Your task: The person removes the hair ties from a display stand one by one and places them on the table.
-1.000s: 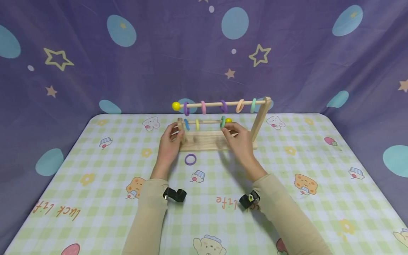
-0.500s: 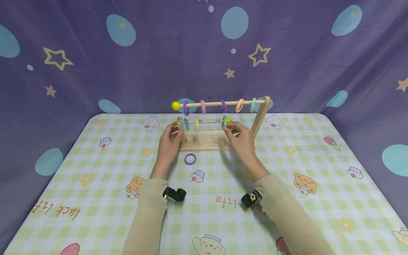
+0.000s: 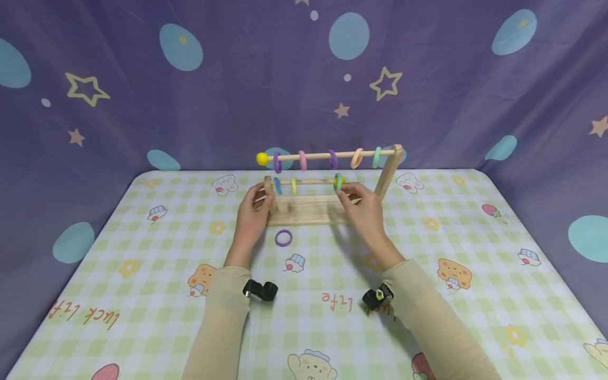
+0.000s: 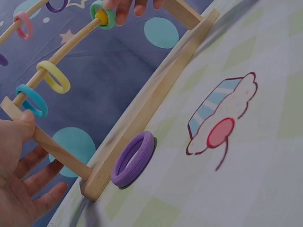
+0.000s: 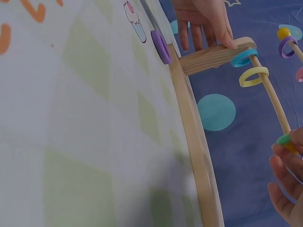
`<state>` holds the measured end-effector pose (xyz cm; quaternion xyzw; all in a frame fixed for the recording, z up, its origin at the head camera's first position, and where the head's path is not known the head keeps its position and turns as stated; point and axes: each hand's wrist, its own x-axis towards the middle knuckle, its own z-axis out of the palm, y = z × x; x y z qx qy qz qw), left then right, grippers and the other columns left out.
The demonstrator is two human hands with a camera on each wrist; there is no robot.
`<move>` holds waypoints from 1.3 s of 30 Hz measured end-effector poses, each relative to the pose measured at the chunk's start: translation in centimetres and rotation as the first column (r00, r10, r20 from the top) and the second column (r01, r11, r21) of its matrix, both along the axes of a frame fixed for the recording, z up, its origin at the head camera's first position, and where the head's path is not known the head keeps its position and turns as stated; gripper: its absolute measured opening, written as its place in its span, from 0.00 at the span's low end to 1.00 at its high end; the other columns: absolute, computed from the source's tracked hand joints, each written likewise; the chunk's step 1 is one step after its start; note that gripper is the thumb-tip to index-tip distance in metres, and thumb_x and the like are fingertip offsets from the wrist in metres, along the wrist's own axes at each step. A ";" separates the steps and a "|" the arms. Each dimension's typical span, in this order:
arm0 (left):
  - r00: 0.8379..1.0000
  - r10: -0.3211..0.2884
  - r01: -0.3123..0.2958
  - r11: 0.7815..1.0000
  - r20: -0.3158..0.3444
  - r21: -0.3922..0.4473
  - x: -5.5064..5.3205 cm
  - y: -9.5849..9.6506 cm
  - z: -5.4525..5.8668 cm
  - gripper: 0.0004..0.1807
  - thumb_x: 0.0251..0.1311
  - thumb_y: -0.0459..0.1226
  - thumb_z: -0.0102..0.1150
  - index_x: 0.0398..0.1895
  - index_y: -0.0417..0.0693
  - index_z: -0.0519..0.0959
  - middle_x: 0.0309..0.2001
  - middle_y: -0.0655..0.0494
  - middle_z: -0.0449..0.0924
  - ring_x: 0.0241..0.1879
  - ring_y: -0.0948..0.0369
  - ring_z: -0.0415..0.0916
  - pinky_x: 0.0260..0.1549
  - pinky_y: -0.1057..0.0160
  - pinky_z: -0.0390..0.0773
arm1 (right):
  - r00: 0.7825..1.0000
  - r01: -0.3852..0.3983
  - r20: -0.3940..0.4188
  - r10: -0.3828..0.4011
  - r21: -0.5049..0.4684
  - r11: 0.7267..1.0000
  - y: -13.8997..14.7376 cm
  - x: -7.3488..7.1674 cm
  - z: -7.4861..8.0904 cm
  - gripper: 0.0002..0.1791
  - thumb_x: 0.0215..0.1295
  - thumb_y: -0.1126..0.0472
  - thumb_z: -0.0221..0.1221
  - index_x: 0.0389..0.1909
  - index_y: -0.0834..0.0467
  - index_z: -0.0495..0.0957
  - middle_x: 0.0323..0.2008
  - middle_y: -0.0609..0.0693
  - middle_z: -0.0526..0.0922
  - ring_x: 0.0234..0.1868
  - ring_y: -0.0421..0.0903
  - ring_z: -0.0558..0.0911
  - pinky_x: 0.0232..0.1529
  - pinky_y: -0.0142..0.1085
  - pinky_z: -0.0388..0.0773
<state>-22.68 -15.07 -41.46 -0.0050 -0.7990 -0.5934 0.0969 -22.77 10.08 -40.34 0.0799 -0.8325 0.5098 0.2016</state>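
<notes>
Pinching the green ring (image 3: 335,182) between thumb and fingers, the right hand (image 3: 366,212) is clamped on it at the free end of the lower rod (image 3: 313,182), where the ring encircles the yellow ball (image 4: 102,17) that tips the rod. The left hand (image 3: 253,214) grips the short post (image 3: 268,191), thumb against its upper part. Beside this post, a blue ring (image 3: 278,186) and then a yellow ring (image 3: 294,186) hang around the lower rod, apart from each other. Higher up, the upper rod (image 3: 318,155) runs from the tall post (image 3: 388,171) to a second yellow ball (image 3: 262,158) and bears five spaced rings, from left to right purple, pink, purple, peach and mint. Both posts rise from one wooden base (image 3: 309,212), set near the far edge of the table (image 3: 157,322), roughly parallel to that edge and well in from the far left and far right corners. A loose purple ring (image 4: 141,160) lies flat on the table, just before the base's front edge, towards its left end. Beyond the table's far edge hangs a purple, star-patterned curtain (image 3: 266,105)
</notes>
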 end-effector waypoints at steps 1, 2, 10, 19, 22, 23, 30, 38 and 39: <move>1.000 0.000 0.000 1.000 0.000 0.000 0.0 0.0 0.0 0.25 0.73 0.38 0.52 0.70 0.42 0.66 0.63 0.38 0.70 0.62 0.46 0.71 0.62 0.55 0.71 | 1.000 0.000 0.004 0.000 -0.004 1.000 0.1 0.0 0.0 0.09 0.66 0.61 0.65 0.42 0.62 0.84 0.38 0.55 0.87 0.36 0.51 0.83 0.36 0.37 0.78; 1.000 0.000 0.000 1.000 0.001 0.000 0.0 0.0 0.0 0.25 0.73 0.39 0.52 0.70 0.42 0.66 0.63 0.38 0.70 0.62 0.46 0.71 0.61 0.55 0.71 | 1.000 0.000 0.006 0.000 -0.007 1.000 0.1 0.1 0.0 0.09 0.66 0.61 0.65 0.42 0.63 0.84 0.37 0.55 0.87 0.36 0.51 0.83 0.36 0.38 0.79; 1.000 -0.004 0.004 1.000 0.007 0.010 -0.1 0.0 -0.2 0.25 0.73 0.40 0.52 0.70 0.43 0.66 0.64 0.39 0.70 0.62 0.47 0.71 0.61 0.55 0.72 | 1.000 0.012 0.012 -0.012 -0.030 0.999 0.5 0.0 -0.3 0.08 0.65 0.62 0.65 0.41 0.63 0.84 0.37 0.55 0.87 0.36 0.51 0.83 0.37 0.39 0.79; 1.000 -0.001 0.001 1.000 -0.002 0.005 -0.1 -0.1 -0.2 0.25 0.73 0.39 0.52 0.70 0.43 0.66 0.64 0.39 0.71 0.62 0.47 0.71 0.61 0.56 0.71 | 1.000 0.024 0.001 -0.024 -0.017 1.000 0.7 0.2 -0.4 0.08 0.65 0.63 0.66 0.39 0.64 0.84 0.37 0.56 0.87 0.35 0.51 0.83 0.34 0.33 0.78; 1.000 -0.003 0.003 1.000 -0.011 0.002 -0.1 -0.1 -0.2 0.25 0.73 0.39 0.52 0.70 0.42 0.66 0.63 0.39 0.71 0.62 0.47 0.71 0.62 0.56 0.71 | 1.000 0.025 0.004 -0.025 -0.014 1.000 0.8 0.2 -0.5 0.08 0.65 0.63 0.66 0.39 0.64 0.84 0.36 0.56 0.87 0.34 0.51 0.83 0.33 0.32 0.77; 1.000 -0.003 0.003 1.000 -0.012 0.000 -0.1 -0.1 -0.2 0.25 0.73 0.39 0.52 0.70 0.42 0.66 0.63 0.39 0.71 0.62 0.47 0.71 0.62 0.56 0.71 | 1.000 0.025 0.007 -0.025 -0.011 1.000 0.8 0.1 -0.5 0.08 0.65 0.63 0.66 0.39 0.64 0.84 0.36 0.56 0.87 0.34 0.51 0.83 0.33 0.32 0.77; 1.000 -0.005 0.005 1.000 -0.006 -0.004 -0.1 -0.2 -0.3 0.26 0.73 0.40 0.52 0.71 0.42 0.65 0.64 0.38 0.70 0.62 0.46 0.71 0.62 0.56 0.71 | 0.998 0.013 0.065 -0.014 0.024 1.000 1.1 0.3 -0.7 0.08 0.65 0.62 0.65 0.40 0.63 0.84 0.37 0.56 0.87 0.36 0.51 0.84 0.34 0.35 0.78; 1.000 -0.012 0.012 1.000 -0.007 0.008 -0.1 -0.2 -0.2 0.26 0.73 0.39 0.52 0.71 0.42 0.66 0.64 0.37 0.70 0.62 0.46 0.71 0.62 0.55 0.71 | 0.987 -0.014 0.161 0.006 0.046 0.999 1.2 0.1 -1.1 0.07 0.64 0.63 0.66 0.40 0.63 0.84 0.39 0.56 0.86 0.37 0.51 0.83 0.38 0.42 0.81; 1.000 -0.012 0.012 1.000 -0.008 0.009 -0.1 -0.2 -0.2 0.26 0.73 0.39 0.52 0.70 0.42 0.66 0.64 0.37 0.70 0.61 0.46 0.71 0.62 0.55 0.71 | 0.985 -0.017 0.170 0.007 0.053 0.998 1.3 0.1 -1.2 0.07 0.64 0.63 0.66 0.40 0.63 0.84 0.40 0.56 0.86 0.37 0.51 0.84 0.39 0.43 0.81</move>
